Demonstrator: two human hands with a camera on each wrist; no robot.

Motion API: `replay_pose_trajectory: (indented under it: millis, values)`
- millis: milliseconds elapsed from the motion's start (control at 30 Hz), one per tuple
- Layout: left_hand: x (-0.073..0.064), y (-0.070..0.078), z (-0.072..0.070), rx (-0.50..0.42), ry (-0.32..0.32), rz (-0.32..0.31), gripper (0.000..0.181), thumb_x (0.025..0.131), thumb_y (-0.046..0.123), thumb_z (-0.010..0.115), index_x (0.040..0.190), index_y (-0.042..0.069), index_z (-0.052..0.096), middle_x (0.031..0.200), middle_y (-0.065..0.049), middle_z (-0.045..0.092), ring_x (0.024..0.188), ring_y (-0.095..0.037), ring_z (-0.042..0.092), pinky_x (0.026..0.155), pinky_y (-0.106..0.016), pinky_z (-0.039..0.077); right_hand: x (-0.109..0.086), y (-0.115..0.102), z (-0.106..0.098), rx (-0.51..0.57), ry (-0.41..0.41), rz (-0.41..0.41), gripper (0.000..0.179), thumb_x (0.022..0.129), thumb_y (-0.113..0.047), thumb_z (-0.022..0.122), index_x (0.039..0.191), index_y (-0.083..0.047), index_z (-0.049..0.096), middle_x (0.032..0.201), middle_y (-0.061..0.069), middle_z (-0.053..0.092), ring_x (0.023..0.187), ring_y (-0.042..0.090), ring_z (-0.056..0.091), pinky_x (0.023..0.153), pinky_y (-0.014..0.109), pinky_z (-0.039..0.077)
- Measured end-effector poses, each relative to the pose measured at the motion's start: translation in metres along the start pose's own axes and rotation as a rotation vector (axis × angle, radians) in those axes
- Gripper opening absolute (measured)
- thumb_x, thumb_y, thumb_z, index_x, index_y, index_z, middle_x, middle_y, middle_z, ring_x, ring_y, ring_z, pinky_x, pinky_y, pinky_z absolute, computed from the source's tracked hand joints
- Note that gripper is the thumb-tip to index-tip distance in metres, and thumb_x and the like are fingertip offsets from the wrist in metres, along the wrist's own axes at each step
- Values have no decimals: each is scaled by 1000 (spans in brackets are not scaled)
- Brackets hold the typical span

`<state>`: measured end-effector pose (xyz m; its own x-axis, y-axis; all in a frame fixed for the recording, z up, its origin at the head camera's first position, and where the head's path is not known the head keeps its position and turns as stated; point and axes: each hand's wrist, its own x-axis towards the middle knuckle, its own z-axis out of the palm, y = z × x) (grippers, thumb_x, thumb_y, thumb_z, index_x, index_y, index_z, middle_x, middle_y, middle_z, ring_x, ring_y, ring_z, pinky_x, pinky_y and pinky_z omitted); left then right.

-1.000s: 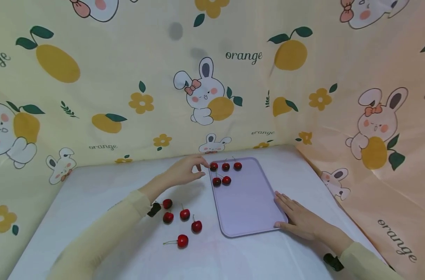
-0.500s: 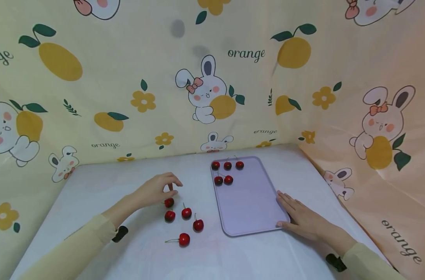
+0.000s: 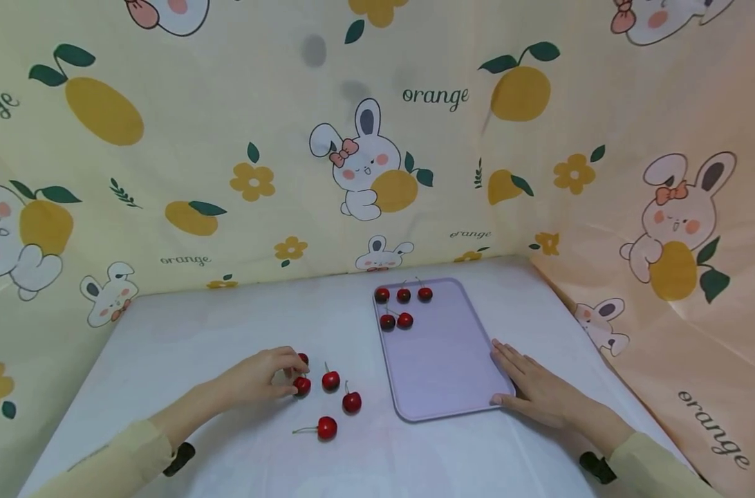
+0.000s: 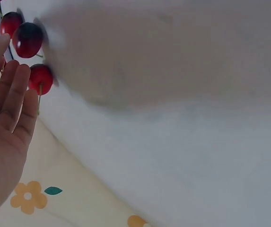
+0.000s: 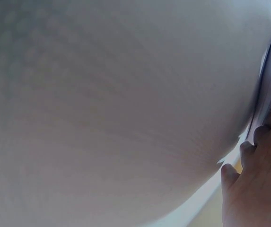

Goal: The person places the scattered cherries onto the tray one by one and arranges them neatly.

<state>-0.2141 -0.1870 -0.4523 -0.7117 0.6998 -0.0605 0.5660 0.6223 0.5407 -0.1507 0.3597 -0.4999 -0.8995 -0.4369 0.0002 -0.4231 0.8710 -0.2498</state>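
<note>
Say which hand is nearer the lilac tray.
Right. The right hand touches the right edge of the lilac tray; the left hand is left of it, at the loose cherries.

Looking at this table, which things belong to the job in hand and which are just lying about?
Seemingly part of the job:
lilac tray, touched by the right hand
five cherries on the tray
five loose cherries, near the left hand

Just around it:
white table, only the surface
printed backdrop
</note>
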Motion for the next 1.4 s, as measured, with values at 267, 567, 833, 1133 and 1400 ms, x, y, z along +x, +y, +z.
replay_pose_trajectory:
  millis: [267,567,833,1133,1400]
  values:
    - [-7,1,7,-2,-1,-7,33,90,13,82,121,14,73,110,6,64,97,-14,62,89,-37,59,0,-2,0,-1,2,2,88,100,-58,60,162,-2,31,170,17,24,153,42,28,118,60,28]
    - [-9,-6,15,-1,21,18,27,90,9,80,115,18,74,112,8,64,100,-14,63,93,-40,59,1,-4,-1,23,-15,10,88,100,-58,59,162,-3,31,170,17,23,154,41,26,119,58,27]
    - [-7,-7,18,-18,9,-27,30,91,10,80,118,19,73,117,7,63,104,-13,60,96,-40,57,2,-3,-1,2,-18,4,88,100,-59,58,162,-2,31,170,18,23,153,42,27,120,59,26]
    - [-7,-7,20,-37,13,-29,32,91,9,80,121,17,71,119,5,64,103,-15,60,94,-38,58,3,-2,-1,-1,-15,4,89,100,-59,59,162,-2,31,170,17,23,154,41,26,119,60,27]
    - [-7,-4,20,-43,46,-20,32,91,11,79,121,17,71,116,8,62,101,-14,60,91,-34,58,0,-2,-2,8,-11,6,88,100,-58,59,162,-2,30,170,16,23,154,41,26,119,59,27]
